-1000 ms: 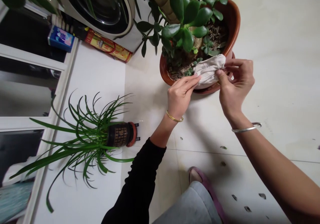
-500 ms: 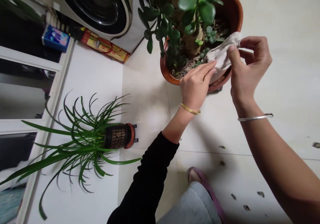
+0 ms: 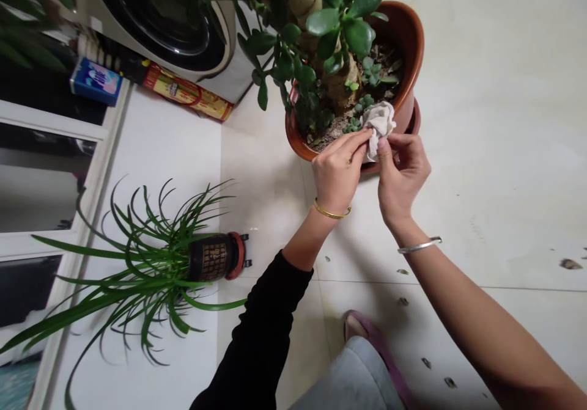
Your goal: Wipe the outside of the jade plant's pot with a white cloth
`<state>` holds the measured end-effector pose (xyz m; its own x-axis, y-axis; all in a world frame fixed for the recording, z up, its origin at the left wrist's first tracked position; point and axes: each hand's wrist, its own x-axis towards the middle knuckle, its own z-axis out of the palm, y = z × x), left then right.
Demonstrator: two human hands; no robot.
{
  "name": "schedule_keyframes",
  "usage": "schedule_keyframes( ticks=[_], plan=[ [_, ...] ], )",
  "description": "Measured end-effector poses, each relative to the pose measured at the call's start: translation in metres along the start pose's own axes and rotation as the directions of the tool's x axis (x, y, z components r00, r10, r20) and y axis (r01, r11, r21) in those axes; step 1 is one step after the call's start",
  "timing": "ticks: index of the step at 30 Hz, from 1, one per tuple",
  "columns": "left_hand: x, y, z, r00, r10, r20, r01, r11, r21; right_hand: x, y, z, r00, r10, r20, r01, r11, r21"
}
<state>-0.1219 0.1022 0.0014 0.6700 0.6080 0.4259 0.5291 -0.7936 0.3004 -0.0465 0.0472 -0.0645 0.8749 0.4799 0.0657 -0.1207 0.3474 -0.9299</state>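
Cloth [image 3: 378, 128] x1, pinched betw. fingers [image 3: 354, 143] of L hand [image 3: 337, 175] + R hand [image 3: 402, 175], over 1 terracotta pot [image 3: 407, 43]

No wording can be read with certainty. A blue rectangular carton [image 3: 96, 81] carries large pale lettering on its face, too blurred to make out. A long red-and-yellow packet [image 3: 186, 92] shows small dark print along its side, too small to read. A black cylindrical pot [image 3: 213, 261] bears rows of gold characters in a panel, also too small to read.
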Motion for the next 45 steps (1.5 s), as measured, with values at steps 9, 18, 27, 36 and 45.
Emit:
schedule_keyframes(
  ticks=[9,18,27,36,45],
  plan=[
    [0.000,0.010,-0.001,0.999,0.006,-0.051,-0.003,0.998,0.060,0.090,0.020,0.009,0.989,-0.121,-0.088,0.123,0.992,0.017],
    [0.002,0.016,-0.003,1.000,0.022,0.018,-0.025,0.979,0.200,0.008,0.020,0.011,0.996,-0.026,-0.090,0.031,0.998,0.054],
    [-0.009,0.020,0.009,0.988,0.131,0.081,-0.151,0.923,0.354,0.053,0.045,0.007,0.984,-0.141,-0.107,0.122,0.978,-0.166],
    [-0.045,0.010,0.032,0.961,0.218,0.167,-0.273,0.831,0.484,0.015,0.036,-0.004,0.999,0.030,-0.032,-0.030,0.999,-0.012],
    [-0.052,0.001,0.065,0.954,0.103,0.283,-0.237,0.836,0.495,0.033,0.022,-0.008,0.998,-0.050,0.029,0.048,0.997,0.062]
  ],
)
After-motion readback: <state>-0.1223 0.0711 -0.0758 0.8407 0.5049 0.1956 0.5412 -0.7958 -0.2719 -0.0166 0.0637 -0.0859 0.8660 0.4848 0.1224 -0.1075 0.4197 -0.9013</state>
